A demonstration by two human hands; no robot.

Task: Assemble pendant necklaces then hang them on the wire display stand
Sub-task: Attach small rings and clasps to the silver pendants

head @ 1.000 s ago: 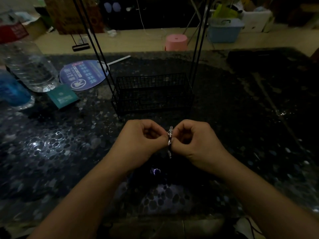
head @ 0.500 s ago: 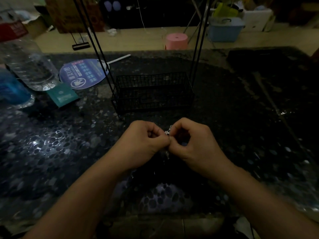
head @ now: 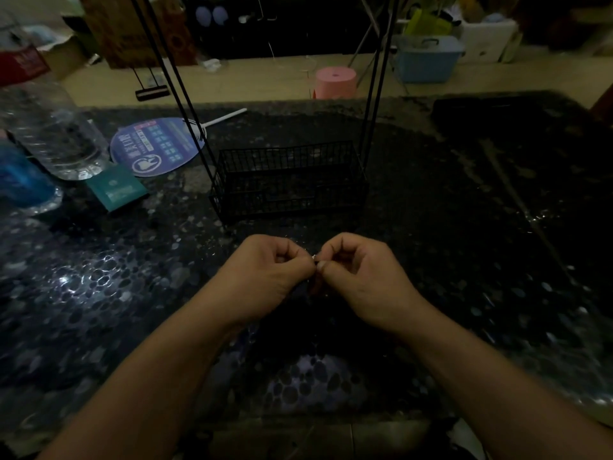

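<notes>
Just before the wire display stand [head: 288, 180], left hand [head: 265, 277] and right hand [head: 361, 280] pinch a tiny pendant [head: 314, 257] between fingertips; light, slippery, best gripped by its loop

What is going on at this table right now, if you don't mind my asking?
A person is working on a small silver necklace part, pinched between the fingertips of the left hand and the right hand just above the dark pebbled table. The piece is too small and dim to make out in detail. The black wire display stand sits right behind the hands, and no necklace can be seen hanging on it.
</notes>
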